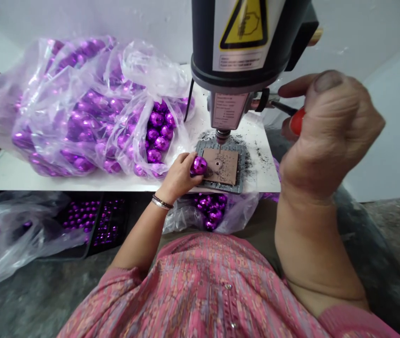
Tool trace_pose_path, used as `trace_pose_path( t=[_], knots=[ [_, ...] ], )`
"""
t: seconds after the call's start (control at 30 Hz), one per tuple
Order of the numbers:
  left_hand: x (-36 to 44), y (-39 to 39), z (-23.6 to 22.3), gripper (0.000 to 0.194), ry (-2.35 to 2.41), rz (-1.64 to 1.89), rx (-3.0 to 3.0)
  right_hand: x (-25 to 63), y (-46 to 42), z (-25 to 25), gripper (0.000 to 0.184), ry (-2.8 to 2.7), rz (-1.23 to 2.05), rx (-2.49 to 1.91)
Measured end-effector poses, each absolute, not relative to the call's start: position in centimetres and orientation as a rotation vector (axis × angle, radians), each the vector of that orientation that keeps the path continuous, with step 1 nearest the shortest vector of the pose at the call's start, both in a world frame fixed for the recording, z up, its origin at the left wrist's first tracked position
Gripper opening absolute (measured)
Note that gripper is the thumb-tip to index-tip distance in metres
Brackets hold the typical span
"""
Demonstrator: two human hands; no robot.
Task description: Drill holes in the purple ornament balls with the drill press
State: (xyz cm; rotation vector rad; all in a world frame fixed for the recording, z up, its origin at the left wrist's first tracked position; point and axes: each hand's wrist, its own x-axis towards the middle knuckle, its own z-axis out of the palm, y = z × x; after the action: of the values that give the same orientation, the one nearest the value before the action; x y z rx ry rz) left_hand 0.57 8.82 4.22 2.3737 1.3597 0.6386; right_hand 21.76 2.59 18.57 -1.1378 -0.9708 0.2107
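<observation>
Between the thumb and fingers of my left hand is a shiny purple faceted ball. It is at the left edge of a brown square pad with a small hole in its middle. The pad lies on the dark metal base of a drill press, whose thin bit points down above the pad. My right hand is closed around the red knob of the press's feed lever, with the index finger reaching over the rod.
A big clear plastic bag full of purple balls covers the left of the white table. Below the table edge, an open bag holds more balls, and black trays of balls stand at left. Dark shavings surround the base.
</observation>
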Motion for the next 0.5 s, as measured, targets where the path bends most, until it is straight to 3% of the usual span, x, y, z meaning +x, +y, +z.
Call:
trace_pose_path(
  t=[0.23,0.4,0.5],
  knots=[
    [-1.0,9.2,4.3,0.061,1.263,0.504,2.367,21.5,2.7,18.7,0.041,-0.973,0.227,-1.092],
    [-1.2,9.3,5.0,0.075,1.396,0.349,2.458,21.6,2.6,18.5,0.041,-0.983,0.206,-1.093],
    [-1.1,9.3,5.7,0.073,1.485,0.263,2.522,21.7,2.5,18.5,0.042,-0.980,0.199,-1.121]
  ],
)
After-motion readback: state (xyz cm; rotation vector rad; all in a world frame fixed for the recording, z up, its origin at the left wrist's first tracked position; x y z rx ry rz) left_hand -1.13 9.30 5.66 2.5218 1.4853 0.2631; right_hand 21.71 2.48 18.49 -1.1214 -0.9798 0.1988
